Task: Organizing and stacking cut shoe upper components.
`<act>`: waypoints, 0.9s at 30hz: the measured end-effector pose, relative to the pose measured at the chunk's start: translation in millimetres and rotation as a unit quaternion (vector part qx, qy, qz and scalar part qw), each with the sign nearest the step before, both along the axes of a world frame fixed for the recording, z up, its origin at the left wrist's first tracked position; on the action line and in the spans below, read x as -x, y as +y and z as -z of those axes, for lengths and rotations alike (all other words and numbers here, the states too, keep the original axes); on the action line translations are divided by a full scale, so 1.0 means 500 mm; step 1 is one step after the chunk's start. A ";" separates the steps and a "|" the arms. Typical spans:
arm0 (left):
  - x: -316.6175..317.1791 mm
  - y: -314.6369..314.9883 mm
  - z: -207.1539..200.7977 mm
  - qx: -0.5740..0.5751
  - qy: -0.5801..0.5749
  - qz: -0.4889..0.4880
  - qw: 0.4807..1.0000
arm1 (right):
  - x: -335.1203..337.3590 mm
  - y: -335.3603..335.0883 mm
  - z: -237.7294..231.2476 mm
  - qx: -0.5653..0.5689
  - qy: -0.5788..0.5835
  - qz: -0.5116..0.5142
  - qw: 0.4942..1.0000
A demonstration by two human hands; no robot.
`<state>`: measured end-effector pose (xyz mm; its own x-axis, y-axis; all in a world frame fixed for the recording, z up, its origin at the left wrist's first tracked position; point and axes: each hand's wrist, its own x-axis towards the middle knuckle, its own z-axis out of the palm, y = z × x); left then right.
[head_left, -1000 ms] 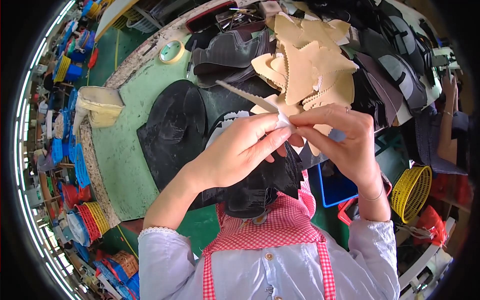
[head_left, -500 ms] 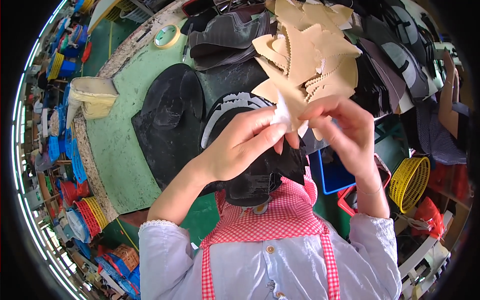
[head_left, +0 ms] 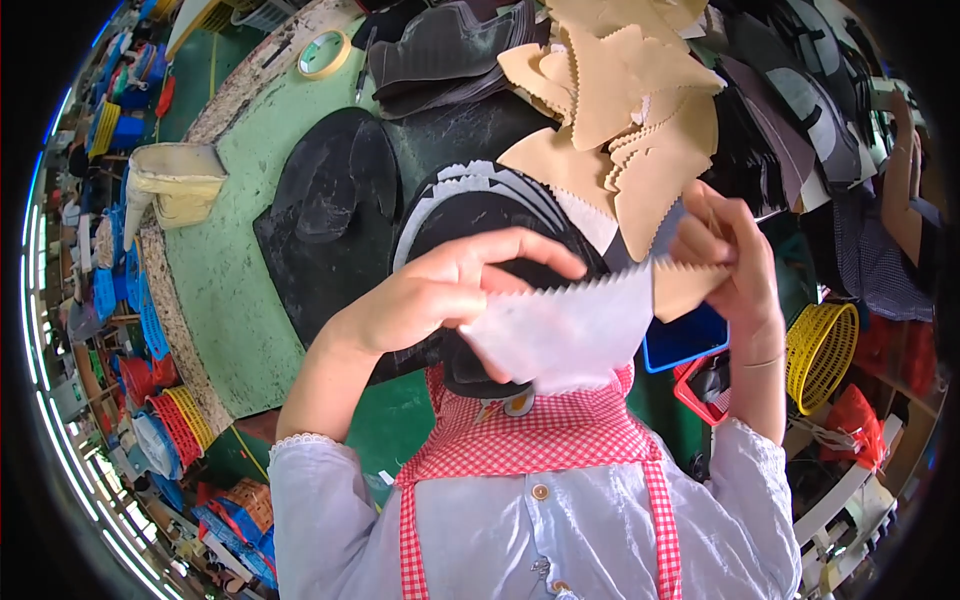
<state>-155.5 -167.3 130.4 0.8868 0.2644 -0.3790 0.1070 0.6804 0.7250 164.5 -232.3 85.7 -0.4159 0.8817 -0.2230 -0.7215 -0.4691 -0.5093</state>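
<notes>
A white, zigzag-edged sheet piece [head_left: 570, 325] with a tan end is stretched between my two hands, in front of the apron. My left hand [head_left: 415, 290] pinches its left end, thumb and lower fingers on it, while the index finger reaches over its top edge. At the right, my right hand [head_left: 735, 245] has its fingers closed on the tan end. Behind the piece lies a stack of black cut pieces with whitish notched borders [head_left: 475, 205], partly covered. Just beyond, a heap of tan zigzag-edged pieces [head_left: 630, 100] is spread on the table.
Dark cut pieces [head_left: 325, 185] lie on the green tabletop [head_left: 230, 290], with another dark stack [head_left: 450, 50] farther back. A tape roll [head_left: 324, 54] and a cream block [head_left: 180, 185] sit at the left. Yellow basket [head_left: 820, 355] and blue bin [head_left: 685, 338] stand low right; another person's arm [head_left: 903, 190] shows far right.
My hands have moved apart from their close pinch over the tan heap. The sheet piece, seen narrow before, is now spread wide between them, and my left hand has come slightly lower.
</notes>
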 end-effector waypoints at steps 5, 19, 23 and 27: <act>0.056 -0.001 0.019 0.066 0.036 -0.058 0.996 | 0.034 -0.044 -0.049 -0.314 -0.800 0.010 0.512; 0.134 -0.051 0.044 -0.215 0.241 -0.272 0.906 | 0.215 0.043 -0.030 -0.125 -0.507 -0.006 0.853; 0.141 -0.031 0.080 -0.212 0.284 -0.244 0.902 | 0.226 0.067 -0.016 -0.132 -0.584 -0.040 0.800; 0.124 -0.022 0.081 -0.221 0.315 -0.230 0.894 | 0.232 0.083 -0.010 -0.160 -0.643 -0.074 0.745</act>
<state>-217.4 -178.4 89.7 0.2938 0.7936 -0.5328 0.3708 0.4191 0.8288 48.3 -190.8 90.8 -0.1381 0.9411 -0.3086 0.5068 -0.2006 -0.8384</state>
